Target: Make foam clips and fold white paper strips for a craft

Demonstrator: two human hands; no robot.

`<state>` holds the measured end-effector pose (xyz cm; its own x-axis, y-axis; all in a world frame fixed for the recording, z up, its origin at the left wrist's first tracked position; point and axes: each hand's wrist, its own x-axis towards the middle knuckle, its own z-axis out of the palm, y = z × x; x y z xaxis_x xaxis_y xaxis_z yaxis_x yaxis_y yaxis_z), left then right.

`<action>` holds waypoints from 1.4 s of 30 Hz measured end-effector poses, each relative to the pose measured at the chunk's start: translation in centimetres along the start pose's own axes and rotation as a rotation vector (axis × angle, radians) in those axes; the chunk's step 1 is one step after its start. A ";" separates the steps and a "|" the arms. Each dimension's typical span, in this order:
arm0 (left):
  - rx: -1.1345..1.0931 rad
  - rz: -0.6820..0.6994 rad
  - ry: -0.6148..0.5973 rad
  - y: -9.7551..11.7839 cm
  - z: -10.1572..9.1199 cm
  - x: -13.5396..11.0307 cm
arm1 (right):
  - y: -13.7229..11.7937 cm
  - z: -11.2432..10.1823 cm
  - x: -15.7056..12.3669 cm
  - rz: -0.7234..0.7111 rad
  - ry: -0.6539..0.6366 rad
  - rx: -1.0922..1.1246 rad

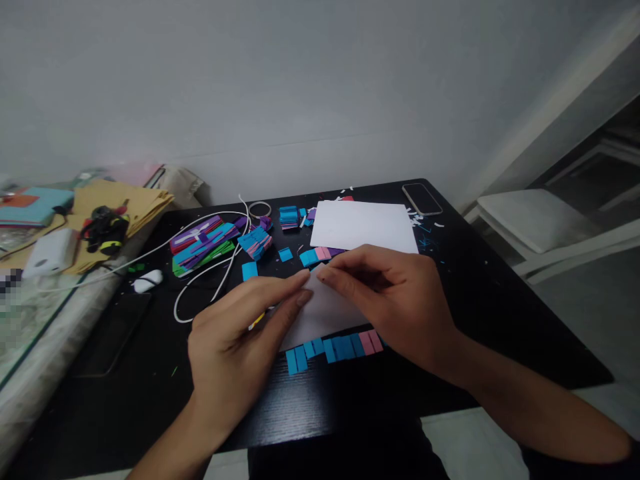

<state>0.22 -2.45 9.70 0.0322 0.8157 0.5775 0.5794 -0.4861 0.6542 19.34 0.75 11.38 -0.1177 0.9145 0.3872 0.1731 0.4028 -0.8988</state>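
Note:
My left hand (237,333) is closed in a pinch, thumb and forefinger meeting above a white sheet (320,313) on the black table. Close beside it, my right hand (400,293) also pinches. A small whitish piece shows between the two sets of fingertips, too small and blurred to name. Along the sheet's near edge lies a row of blue paper pieces (343,348) with pink paper pieces (371,342) at its right end. Past the fingertips, a few blue and pink pieces (316,256) lie partly hidden by my right hand.
A second white sheet (365,223) lies farther back, with a phone (423,199) at the far right. Bundled coloured strips (207,243), a looped white cable (176,303), a roll of tape (260,209) and a dark phone (113,333) are to the left. Paper scraps litter the table (505,320).

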 end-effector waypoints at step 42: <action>0.054 0.166 -0.039 -0.7 0.0 -0.1 | 0.3 -0.5 -0.1 0.018 -0.009 -0.003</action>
<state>-0.21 -2.23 9.20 0.1622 0.7377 0.6554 0.6060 -0.5986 0.5238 19.90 0.82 11.16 -0.1237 0.9212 0.3690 0.1779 0.3864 -0.9050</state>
